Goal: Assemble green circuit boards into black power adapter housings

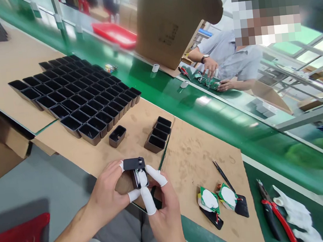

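Note:
Between my hands, above the table's near edge, is a small black plastic box (134,180) with a white part (141,178) inside it. A flat black lid (130,164) sits askew over its far end. My left hand (107,196) grips the box from the left, index finger at the lid and thumb lower down. On the other side, my right hand (165,202) pinches the box, its index fingertip near the lid's right end. White finger cots cover both thumbs and index fingers. Just beyond stands a single black box (117,136) with something small inside.
Rows of open black boxes (86,94) fill the left cardboard; several more (157,136) stand nearer. To the right lie two green circuit boards (210,199) with white discs, tweezers (223,174) and red-black pliers (276,212). Across the green bench, a co-worker (230,59) handles circuit boards.

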Available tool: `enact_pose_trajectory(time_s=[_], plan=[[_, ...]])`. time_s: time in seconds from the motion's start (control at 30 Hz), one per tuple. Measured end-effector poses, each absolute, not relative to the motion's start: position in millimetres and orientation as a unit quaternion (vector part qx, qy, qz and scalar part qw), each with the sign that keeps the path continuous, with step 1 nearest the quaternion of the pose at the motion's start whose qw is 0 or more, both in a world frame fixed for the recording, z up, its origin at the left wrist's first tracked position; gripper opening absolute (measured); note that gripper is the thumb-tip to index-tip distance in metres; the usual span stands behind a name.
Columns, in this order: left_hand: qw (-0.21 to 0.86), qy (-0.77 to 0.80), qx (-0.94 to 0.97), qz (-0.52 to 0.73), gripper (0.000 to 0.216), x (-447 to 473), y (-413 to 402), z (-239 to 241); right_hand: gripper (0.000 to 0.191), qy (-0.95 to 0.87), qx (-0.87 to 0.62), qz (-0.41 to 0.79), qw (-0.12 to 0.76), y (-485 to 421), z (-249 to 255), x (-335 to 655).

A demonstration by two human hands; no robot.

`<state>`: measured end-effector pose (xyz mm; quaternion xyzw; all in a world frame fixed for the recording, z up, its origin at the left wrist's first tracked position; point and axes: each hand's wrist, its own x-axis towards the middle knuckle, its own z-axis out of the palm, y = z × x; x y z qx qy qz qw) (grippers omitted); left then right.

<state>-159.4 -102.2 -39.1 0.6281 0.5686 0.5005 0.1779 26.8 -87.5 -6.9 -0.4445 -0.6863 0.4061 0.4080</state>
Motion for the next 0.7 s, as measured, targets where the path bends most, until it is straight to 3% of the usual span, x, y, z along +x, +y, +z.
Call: enact_pose_trajectory(time_s=[0.13,0.23,0.33,0.47,0.6,0.7], plan=[[0.161,0.572,0.638,0.490,0.039,-160,-103,-44,0.024,-0.658,-0.442,0.464,0.395,-82,-4,27],[0.151,0.571,0.646,0.483,0.048,-160,-101,-43,0.026,-0.653,-0.452,0.455,0.402,-77,-4,29],[0.142,0.579,0.648,0.474,0.047,-158,-101,-43,0.031,-0.673,-0.460,0.386,0.432,-68,3,36],[0.087,0.601,0.640,0.471,0.042,-150,-100,-45,0.009,-0.721,-0.480,0.241,0.438,-55,31,37],[0.021,0.613,0.625,0.482,0.023,-138,-97,-45,0.023,-0.759,-0.466,0.199,0.410,-57,48,21],[0.012,0.616,0.622,0.484,0.023,-133,-96,-45,0.024,-0.706,-0.465,0.285,0.451,-65,43,14]])
